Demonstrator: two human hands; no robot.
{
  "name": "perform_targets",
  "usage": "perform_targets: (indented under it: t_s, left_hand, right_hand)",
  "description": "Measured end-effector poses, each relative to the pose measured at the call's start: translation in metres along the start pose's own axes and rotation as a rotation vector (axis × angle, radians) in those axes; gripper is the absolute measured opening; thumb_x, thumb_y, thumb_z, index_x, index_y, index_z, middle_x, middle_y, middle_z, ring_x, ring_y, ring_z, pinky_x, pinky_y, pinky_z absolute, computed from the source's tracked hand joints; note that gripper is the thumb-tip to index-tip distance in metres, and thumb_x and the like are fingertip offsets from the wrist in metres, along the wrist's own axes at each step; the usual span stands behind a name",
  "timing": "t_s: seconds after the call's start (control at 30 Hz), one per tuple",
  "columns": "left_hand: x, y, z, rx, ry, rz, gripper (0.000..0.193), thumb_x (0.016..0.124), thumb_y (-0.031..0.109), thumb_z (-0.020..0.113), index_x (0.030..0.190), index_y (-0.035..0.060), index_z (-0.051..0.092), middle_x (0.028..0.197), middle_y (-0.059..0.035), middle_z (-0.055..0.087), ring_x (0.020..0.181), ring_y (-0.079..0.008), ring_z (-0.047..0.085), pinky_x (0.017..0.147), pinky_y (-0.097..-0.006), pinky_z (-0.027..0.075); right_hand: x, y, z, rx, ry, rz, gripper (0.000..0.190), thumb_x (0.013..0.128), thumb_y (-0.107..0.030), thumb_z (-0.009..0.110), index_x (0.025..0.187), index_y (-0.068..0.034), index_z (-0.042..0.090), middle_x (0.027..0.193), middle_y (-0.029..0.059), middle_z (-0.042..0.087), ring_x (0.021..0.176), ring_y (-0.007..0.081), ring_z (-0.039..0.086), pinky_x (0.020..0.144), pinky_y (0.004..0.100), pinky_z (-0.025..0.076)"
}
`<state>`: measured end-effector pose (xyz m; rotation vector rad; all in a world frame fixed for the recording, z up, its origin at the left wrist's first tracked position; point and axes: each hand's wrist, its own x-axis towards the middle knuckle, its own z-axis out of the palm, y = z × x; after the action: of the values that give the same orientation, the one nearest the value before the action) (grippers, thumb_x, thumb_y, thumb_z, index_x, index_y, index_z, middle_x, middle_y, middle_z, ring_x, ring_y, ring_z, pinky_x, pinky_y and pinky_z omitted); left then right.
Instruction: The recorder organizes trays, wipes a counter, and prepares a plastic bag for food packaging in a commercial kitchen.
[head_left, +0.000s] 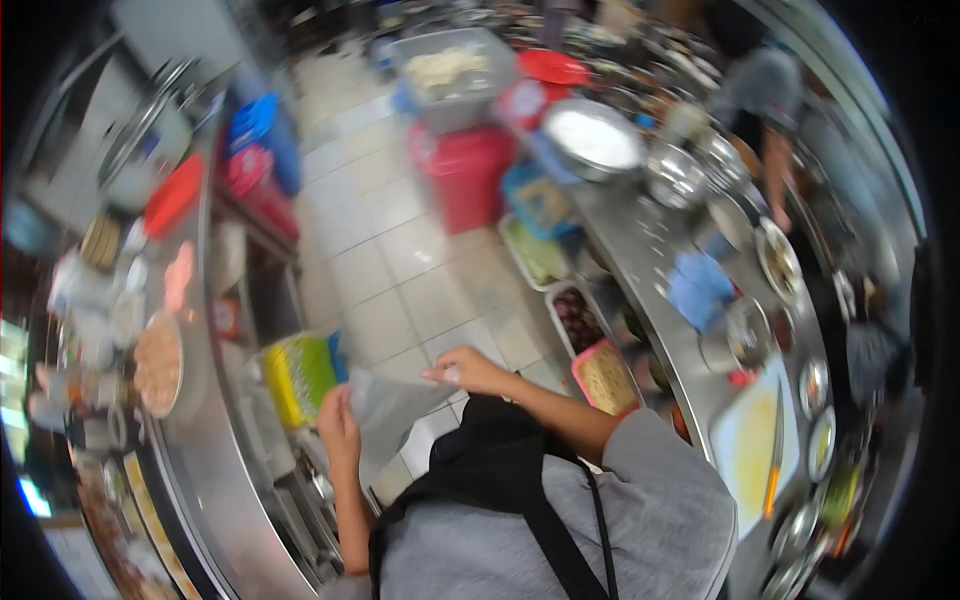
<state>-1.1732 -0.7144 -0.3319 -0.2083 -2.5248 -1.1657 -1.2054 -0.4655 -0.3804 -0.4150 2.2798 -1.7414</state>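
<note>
A translucent plastic bag (391, 411) is stretched between my hands in front of my black apron (487, 457). My left hand (340, 426) grips one side of it, fingers pointing up. At the opposite upper corner, my right hand (471, 370) pinches the plastic between its fingers. Just beyond my left hand is a yellow and green package (300, 381) beside the left counter; whether the hand touches it I cannot tell. The bag's lower part is partly hidden by my body, and its contents, if any, are too blurred to make out.
On the left steel counter (196, 480) sits a plate of pale pink food (159, 365). The right counter (622, 225) bears a cutting board (754, 442), a knife (774, 450) and a bowl of white food (592, 139). A red bin (469, 176) stands on the tiled floor (375, 277). Another person (761, 90) works at right.
</note>
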Motion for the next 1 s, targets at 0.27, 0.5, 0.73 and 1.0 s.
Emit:
perform_targets:
  t_s: [0.27, 0.5, 0.73, 1.0]
  left_hand:
    - [0.165, -0.015, 0.028, -0.04, 0.12, -0.165, 0.011, 0.087, 0.003, 0.045, 0.087, -0.0014, 0.056, 0.078, -0.0153, 0.058, 0.071, -0.0258, 0.057, 0.065, -0.0316, 0.044]
    - [0.303, -0.067, 0.045, -0.113, 0.234, -0.245, 0.012, 0.087, 0.005, 0.048, 0.086, -0.0021, 0.057, 0.072, -0.012, 0.059, 0.065, -0.0194, 0.056, 0.06, -0.0273, 0.042]
    - [0.459, -0.153, 0.072, -0.274, 0.2, -0.17, 0.009, 0.084, 0.002, 0.05, 0.084, -0.0018, 0.058, 0.075, -0.0105, 0.058, 0.067, -0.0173, 0.055, 0.063, -0.0257, 0.043]
    - [0.662, -0.201, 0.118, -0.144, 0.114, 0.016, 0.006, 0.078, -0.003, 0.05, 0.08, -0.0021, 0.055, 0.083, -0.0131, 0.053, 0.077, -0.0269, 0.052, 0.07, -0.0302, 0.041]
  right_hand:
    - [0.185, -0.04, -0.055, 0.241, -0.583, 0.111, 0.022, 0.083, -0.024, 0.06, 0.089, -0.004, 0.066, 0.075, -0.0013, 0.061, 0.062, 0.0056, 0.048, 0.059, 0.0226, 0.041]
    - [0.353, -0.046, -0.085, 0.293, -0.052, -0.005, 0.018, 0.08, -0.019, 0.065, 0.079, -0.002, 0.063, 0.063, -0.0022, 0.052, 0.06, 0.0049, 0.044, 0.055, 0.0221, 0.037]
    - [0.516, -0.055, -0.1, 0.134, -0.148, -0.031, 0.017, 0.075, -0.017, 0.07, 0.075, -0.002, 0.062, 0.061, -0.0041, 0.051, 0.056, 0.0035, 0.04, 0.051, 0.0207, 0.033]
    - [0.683, -0.057, -0.184, 0.213, -0.251, 0.243, 0.015, 0.073, -0.016, 0.071, 0.072, -0.003, 0.063, 0.062, -0.0035, 0.054, 0.058, 0.0034, 0.045, 0.053, 0.0189, 0.035]
